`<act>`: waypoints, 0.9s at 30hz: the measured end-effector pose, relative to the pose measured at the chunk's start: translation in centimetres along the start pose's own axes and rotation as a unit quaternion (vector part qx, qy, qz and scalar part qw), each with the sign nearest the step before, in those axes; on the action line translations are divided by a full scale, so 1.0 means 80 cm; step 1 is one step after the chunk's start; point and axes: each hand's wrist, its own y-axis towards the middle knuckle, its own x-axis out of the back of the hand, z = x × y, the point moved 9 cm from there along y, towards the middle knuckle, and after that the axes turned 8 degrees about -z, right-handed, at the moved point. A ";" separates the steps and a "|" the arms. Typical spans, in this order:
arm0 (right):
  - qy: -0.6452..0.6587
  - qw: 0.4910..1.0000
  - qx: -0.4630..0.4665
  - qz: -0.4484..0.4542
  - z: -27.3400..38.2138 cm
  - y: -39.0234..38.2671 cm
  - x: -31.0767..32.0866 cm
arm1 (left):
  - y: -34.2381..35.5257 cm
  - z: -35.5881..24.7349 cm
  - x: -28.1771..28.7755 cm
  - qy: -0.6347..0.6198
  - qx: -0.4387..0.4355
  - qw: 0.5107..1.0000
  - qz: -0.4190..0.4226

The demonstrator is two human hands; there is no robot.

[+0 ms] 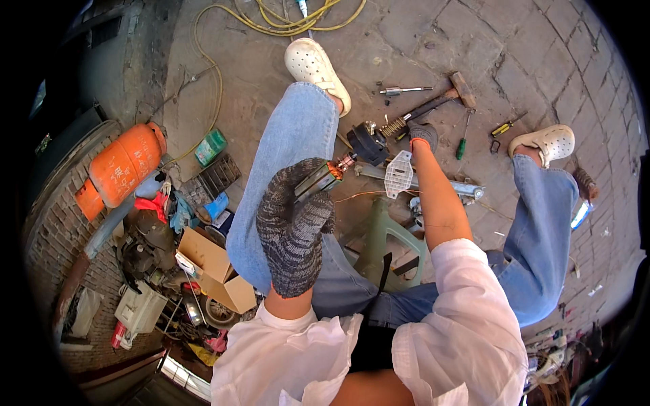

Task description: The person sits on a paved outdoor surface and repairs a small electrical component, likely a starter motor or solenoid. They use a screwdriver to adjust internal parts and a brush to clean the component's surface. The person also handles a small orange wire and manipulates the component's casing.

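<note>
My left hand, in a dark grey knitted glove, is closed around a motor armature with a steel core and copper windings. The armature's copper end points toward a round black motor part, which has a coiled metal piece beside it. My right hand, gloved with an orange cuff, reaches down to the ground just right of that part, by the handle of a hammer. Its fingers are mostly hidden, so their grip cannot be made out. A light grey slotted plate lies below my right wrist.
On the paving lie a metal shaft, a green screwdriver and a yellow screwdriver. A green stool stands between my legs. To the left are an orange gas cylinder, a cardboard box and a yellow hose.
</note>
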 end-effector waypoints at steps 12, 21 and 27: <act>0.525 0.851 -0.003 -0.022 -0.015 -0.120 0.225 | -0.066 -0.045 0.002 -0.103 -0.004 0.993 0.063; 0.722 0.627 0.283 0.071 0.024 -0.348 0.535 | -0.204 -0.085 -0.004 -0.433 0.209 0.832 0.277; 0.816 0.426 0.338 0.193 -0.024 -0.470 0.612 | -0.280 -0.095 0.035 -0.416 0.203 0.829 0.315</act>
